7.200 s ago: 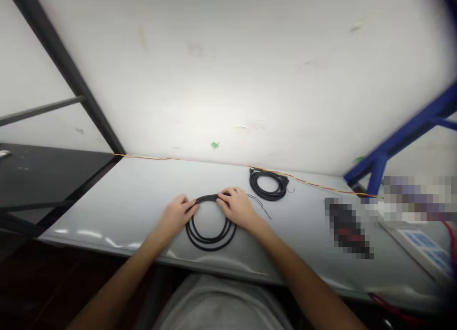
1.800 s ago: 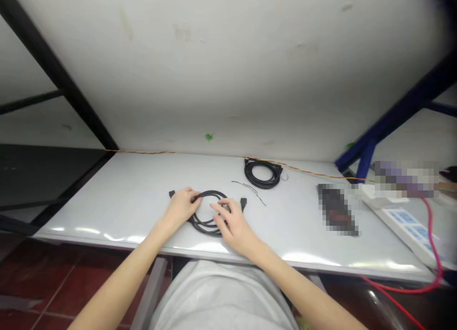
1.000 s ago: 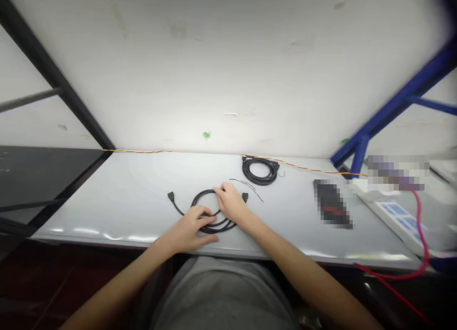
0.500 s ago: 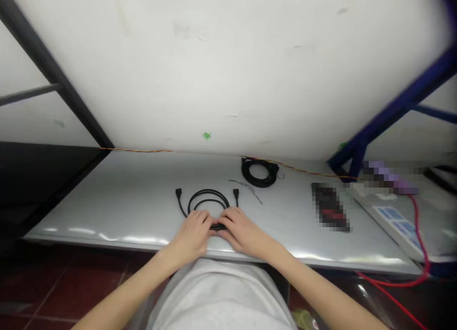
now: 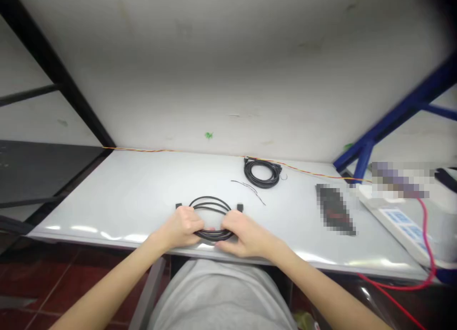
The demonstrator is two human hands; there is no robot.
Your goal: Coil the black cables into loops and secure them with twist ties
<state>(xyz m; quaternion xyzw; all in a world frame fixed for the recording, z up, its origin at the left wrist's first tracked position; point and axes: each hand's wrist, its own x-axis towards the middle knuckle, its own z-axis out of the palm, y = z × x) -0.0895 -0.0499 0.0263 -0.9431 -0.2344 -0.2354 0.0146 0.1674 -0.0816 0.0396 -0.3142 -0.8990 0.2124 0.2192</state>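
A black cable (image 5: 210,200) lies looped in a coil near the front edge of the table. My left hand (image 5: 183,226) is closed around the coil's left side, and my right hand (image 5: 241,232) grips its right side. One black connector (image 5: 179,206) pokes out above the left hand; another connector (image 5: 240,207) sticks up just past the right hand. The front of the coil shows between both hands. Parts of the loops are hidden under my fingers.
A second coiled black cable (image 5: 262,174) lies toward the wall, with thin black ties (image 5: 250,186) beside it. At right are a blurred dark item (image 5: 335,210), a white case (image 5: 396,225) and a red cable (image 5: 426,225). A blue metal frame (image 5: 389,120) slants above.
My hands have moved apart, from close together at the coil's front to its two sides. The connectors now stand out less beyond the hands.
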